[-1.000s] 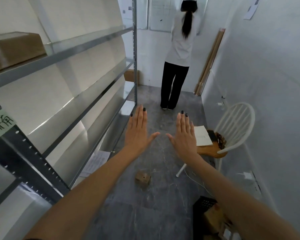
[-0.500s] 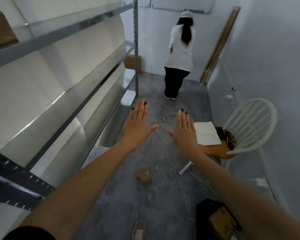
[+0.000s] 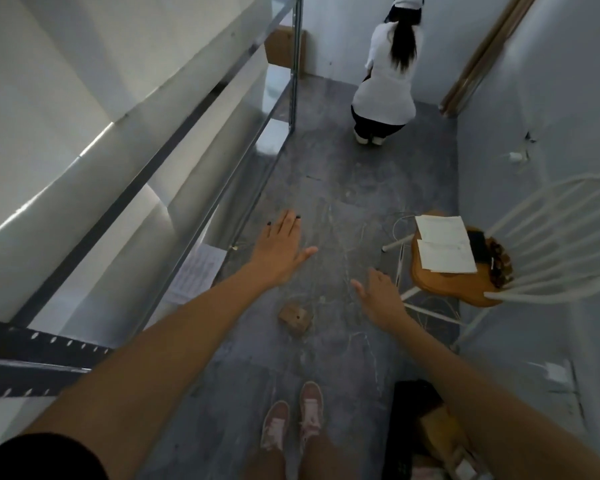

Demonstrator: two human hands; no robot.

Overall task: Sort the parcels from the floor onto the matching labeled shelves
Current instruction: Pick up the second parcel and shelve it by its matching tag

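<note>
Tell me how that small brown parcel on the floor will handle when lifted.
The small brown parcel looks like boxy cardboard, so probably stiff and unlikely to roll. It is small, so likely light; contents unseen.

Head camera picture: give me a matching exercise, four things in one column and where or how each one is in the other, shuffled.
Things
1. small brown parcel
2. white papers
3. large cardboard box
4. left hand

Place or state
A. on the wooden chair seat
B. open over the floor, holding nothing
C. on the floor ahead of the pink shoes
D. at the far end of the rack

Pairs: 1-C, 2-A, 3-D, 4-B
</note>
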